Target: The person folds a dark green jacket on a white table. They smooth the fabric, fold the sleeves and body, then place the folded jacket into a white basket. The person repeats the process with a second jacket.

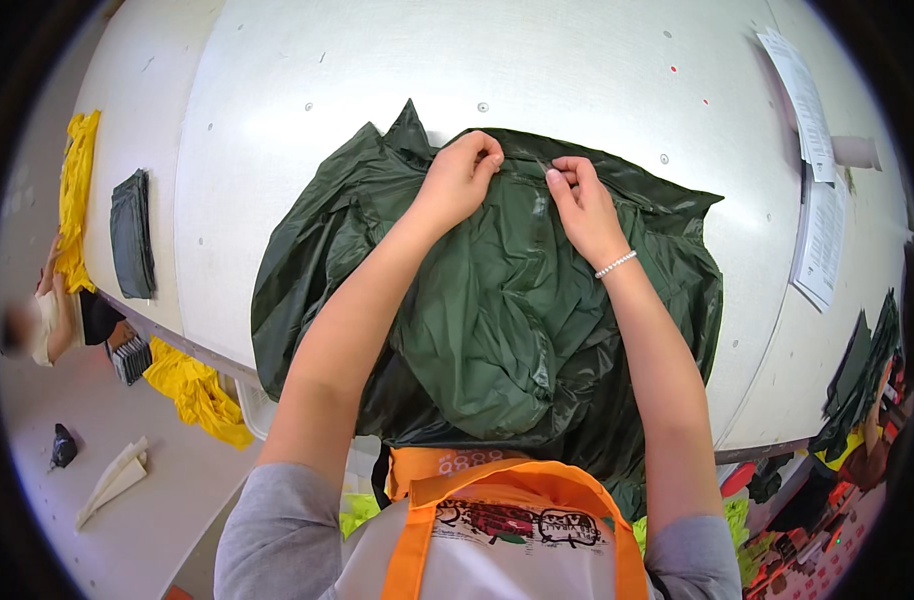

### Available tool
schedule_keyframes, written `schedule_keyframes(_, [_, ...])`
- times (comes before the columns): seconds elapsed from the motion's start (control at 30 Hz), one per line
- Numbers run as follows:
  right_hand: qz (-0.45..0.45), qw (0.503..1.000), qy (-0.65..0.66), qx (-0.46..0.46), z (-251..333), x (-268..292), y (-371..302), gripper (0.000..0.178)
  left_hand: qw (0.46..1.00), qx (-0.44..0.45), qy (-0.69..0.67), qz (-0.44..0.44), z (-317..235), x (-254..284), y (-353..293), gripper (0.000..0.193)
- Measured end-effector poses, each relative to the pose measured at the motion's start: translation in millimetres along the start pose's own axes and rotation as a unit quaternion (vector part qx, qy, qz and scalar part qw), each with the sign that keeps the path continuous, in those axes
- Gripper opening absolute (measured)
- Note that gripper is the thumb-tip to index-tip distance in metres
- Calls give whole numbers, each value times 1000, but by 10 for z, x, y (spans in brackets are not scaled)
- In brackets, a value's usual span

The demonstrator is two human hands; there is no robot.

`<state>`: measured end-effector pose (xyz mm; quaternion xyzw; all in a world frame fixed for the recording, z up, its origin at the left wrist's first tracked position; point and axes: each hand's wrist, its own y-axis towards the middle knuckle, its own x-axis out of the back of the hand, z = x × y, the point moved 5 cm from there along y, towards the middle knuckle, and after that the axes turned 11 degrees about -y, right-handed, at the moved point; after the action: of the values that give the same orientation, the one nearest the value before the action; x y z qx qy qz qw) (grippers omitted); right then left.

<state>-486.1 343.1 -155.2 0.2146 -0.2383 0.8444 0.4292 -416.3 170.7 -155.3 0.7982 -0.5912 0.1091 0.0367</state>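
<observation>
A dark green rain jacket (477,330) of thin, shiny fabric lies crumpled across the white table (267,130), its lower part hanging over the near edge towards my body. Up at the far edge, my left hand (462,178) is closed in a pinch on the fabric. A short way to its right, my right hand (585,208) pinches the same edge between thumb and fingers, with a beaded bracelet on that wrist. A strip of the jacket's edge runs between the two hands. What lies under the fabric is hidden.
A folded dark green bundle (132,235) and yellow fabric (77,200) lie at the left. More yellow fabric (195,390) hangs below the table edge. Printed papers (817,240) and a cardboard tube (857,152) are at the right. Other people work at both sides.
</observation>
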Motion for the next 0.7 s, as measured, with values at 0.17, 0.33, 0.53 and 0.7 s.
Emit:
schedule_keyframes(0.17, [-14, 994, -80, 69, 50, -42, -36, 25, 996, 54, -67, -35, 61, 69, -95, 8])
schedule_keyframes(0.33, [-26, 954, -250, 165, 418, -32, -99, 18, 996, -42, 11, -80, -9, 80, -103, 8])
schedule_keyframes(0.53, [1, 927, -317, 200, 508, -179, -35, 17, 995, -42, -18, -93, 21, 64, -105, 7])
schedule_keyframes(0.7, [9, 926, -318, 204, 517, -186, -13, 16, 994, -48, -24, -92, 32, 66, -116, 7])
